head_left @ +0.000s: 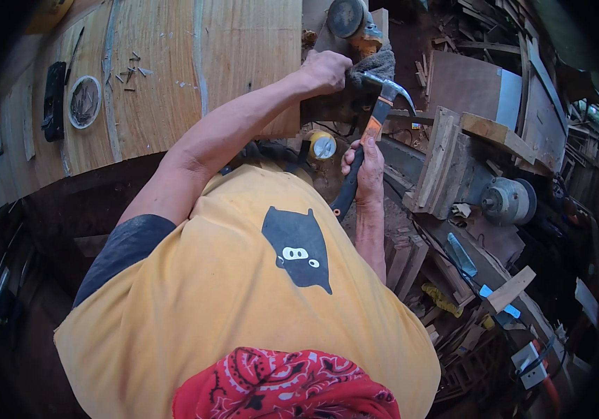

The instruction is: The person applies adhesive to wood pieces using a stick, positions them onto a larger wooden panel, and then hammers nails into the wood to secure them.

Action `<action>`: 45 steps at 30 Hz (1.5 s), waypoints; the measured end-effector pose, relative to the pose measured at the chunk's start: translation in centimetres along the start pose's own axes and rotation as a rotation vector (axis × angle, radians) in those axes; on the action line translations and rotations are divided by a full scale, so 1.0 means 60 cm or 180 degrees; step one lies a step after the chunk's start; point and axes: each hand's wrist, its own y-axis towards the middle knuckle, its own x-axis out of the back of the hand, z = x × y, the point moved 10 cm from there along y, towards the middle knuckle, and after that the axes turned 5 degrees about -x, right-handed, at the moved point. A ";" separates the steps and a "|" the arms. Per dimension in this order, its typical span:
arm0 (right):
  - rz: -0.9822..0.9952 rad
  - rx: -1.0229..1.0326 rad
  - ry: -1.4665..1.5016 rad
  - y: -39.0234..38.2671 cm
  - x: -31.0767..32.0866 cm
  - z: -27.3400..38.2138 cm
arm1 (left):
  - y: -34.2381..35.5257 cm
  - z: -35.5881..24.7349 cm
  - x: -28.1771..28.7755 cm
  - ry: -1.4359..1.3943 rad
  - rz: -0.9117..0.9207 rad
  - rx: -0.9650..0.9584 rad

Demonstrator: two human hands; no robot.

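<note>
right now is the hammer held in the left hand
No, the right hand grips the hammer by its handle.

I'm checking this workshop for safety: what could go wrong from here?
The right hand grips a hammer whose head appears close to the left hand, so a slip might bruise those fingers. Small loose metal pieces lie scattered on the wooden tabletop, outside the round white tub; a bump could send some rolling off the edge.
</note>
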 end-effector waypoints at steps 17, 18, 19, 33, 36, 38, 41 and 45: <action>0.1700 -0.1012 0.1943 0.002 -0.048 -0.018 | -0.003 -0.009 -0.067 -0.5672 -0.0113 0.0582; 0.1608 -0.0998 0.1826 0.005 -0.045 -0.020 | 0.001 -0.015 -0.070 -0.5709 -0.0092 0.0553; 0.1532 -0.0982 0.1733 0.009 -0.042 -0.021 | 0.004 -0.014 -0.072 -0.5660 -0.0177 0.0584; 0.1220 -0.0857 0.1530 0.037 -0.035 -0.035 | 0.061 0.039 -0.081 -0.3805 -0.1637 0.0843; 0.1184 -0.0675 0.1280 0.034 -0.026 -0.031 | 0.066 0.054 -0.075 -0.3443 -0.1633 0.1031; 0.1141 -0.0599 0.1122 0.031 -0.022 -0.029 | 0.070 0.059 -0.071 -0.3153 -0.1536 0.1118; 0.1222 -0.0496 0.1202 0.028 -0.030 -0.016 | 0.067 0.047 -0.071 -0.3659 -0.1645 0.0944; 0.1544 -0.0830 0.1946 0.034 -0.056 -0.004 | 0.056 0.003 -0.091 -0.4906 -0.1554 0.0623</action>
